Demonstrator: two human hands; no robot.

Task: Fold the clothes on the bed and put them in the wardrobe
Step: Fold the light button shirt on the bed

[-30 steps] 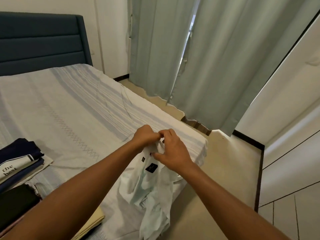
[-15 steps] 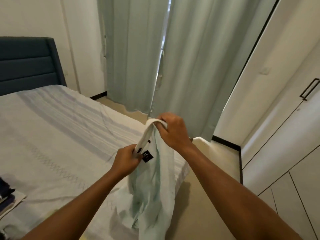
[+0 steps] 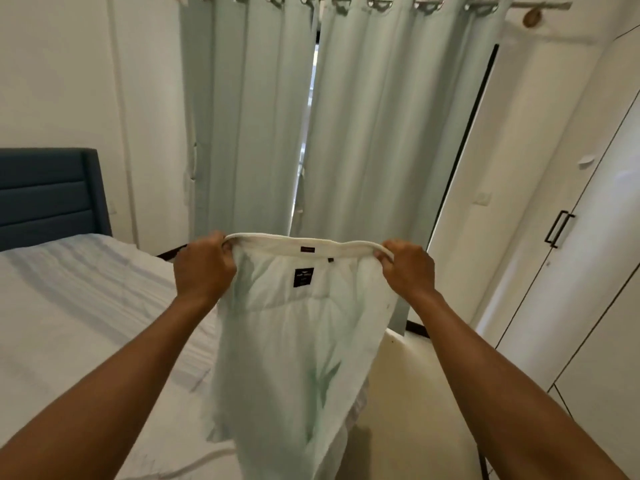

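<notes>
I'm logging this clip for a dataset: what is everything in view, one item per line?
shirt: one, pale mint with white collar, held up by the collar, centre
label: one, black, inside the shirt under the collar
bed: one, pale striped sheet, left
headboard: one, dark blue, far left
curtains: two panels, pale green, behind the shirt, narrow gap between
wardrobe: one, white, right
handle: one, black, on a wardrobe door
floor: cream, lower right
left hand: one, grips the collar's left end
right hand: one, grips the collar's right end
</notes>
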